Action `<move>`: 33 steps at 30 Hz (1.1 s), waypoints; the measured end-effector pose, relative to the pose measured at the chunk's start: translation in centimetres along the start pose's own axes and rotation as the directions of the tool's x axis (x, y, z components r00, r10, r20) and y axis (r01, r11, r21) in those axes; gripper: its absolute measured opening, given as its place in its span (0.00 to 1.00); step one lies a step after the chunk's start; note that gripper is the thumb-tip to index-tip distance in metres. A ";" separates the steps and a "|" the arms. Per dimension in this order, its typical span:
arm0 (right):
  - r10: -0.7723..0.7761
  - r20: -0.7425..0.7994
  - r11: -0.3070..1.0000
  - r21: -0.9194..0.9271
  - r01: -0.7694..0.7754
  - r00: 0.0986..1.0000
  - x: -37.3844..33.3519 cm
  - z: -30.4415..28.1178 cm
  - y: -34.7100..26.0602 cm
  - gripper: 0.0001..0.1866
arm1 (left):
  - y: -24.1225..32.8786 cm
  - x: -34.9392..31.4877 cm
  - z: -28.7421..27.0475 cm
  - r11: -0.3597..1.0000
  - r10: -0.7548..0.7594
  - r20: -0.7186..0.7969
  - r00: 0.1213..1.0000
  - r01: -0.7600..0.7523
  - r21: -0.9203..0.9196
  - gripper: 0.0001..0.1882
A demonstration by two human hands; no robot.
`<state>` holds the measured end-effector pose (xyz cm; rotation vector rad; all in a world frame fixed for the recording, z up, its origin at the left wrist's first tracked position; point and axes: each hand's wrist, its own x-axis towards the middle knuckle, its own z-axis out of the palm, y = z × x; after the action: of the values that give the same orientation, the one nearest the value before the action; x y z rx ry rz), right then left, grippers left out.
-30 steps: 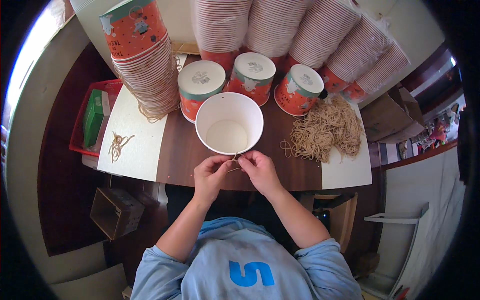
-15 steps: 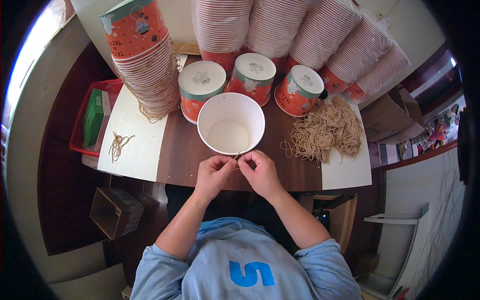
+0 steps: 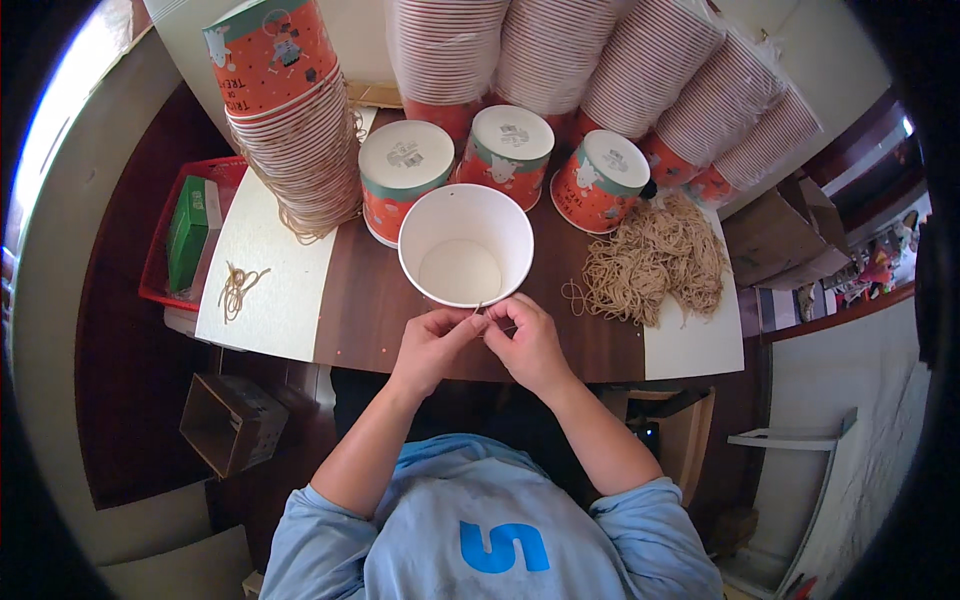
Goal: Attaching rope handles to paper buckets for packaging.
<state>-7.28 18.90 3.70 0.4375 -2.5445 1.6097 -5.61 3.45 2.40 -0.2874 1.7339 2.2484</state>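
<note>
A white-lined paper bucket (image 3: 466, 270) stands mouth up near the table's front edge, its inside showing. At its near rim, my left hand (image 3: 437, 340) pinches a thin tan cord (image 3: 481, 309). My right hand (image 3: 527, 338) pinches the same cord, fingertips almost touching the left ones. How the cord runs between the fingers is mostly hidden. Behind this bucket, several orange and green printed buckets (image 3: 405, 170) rest upside down. To the right lies a large tangled heap of tan cords (image 3: 655, 262).
A tall stack of nested buckets (image 3: 290, 140), cords hanging from it, rises at the back left. Plastic-wrapped stacks (image 3: 560, 60) line the back. Loose cords (image 3: 238, 290) lie on the table's left, beside a red basket (image 3: 160, 240) with a green box. A cardboard box (image 3: 232, 425) stands below.
Both hands and the bucket have shifted slightly to the right. My fingertips have come closer together at the cord.
</note>
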 end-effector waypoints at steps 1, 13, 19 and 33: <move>-0.001 0.001 1.000 0.000 0.001 1.000 0.0 0.0 0.0 0.05 | -0.1 0.1 0.1 0.999 0.032 0.017 0.999 -0.032 0.012 0.08; 0.056 0.007 0.998 -0.019 -0.056 0.998 0.2 -0.3 0.2 0.05 | -0.7 0.8 -1.5 1.000 0.021 0.019 1.000 -0.020 -0.007 0.08; 0.240 0.086 0.915 0.313 -0.255 0.967 -0.1 0.1 1.1 0.07 | -1.1 0.7 -1.3 0.997 0.024 0.008 1.000 -0.023 -0.071 0.08; 0.226 0.118 0.908 0.333 -0.253 0.967 -0.2 0.4 1.6 0.06 | -0.7 0.6 -1.1 0.994 -0.021 0.020 1.000 0.023 -0.106 0.07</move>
<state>-7.57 19.20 2.07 0.2193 -2.4474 2.1872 -5.92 2.65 1.29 -0.3057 1.5972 2.3241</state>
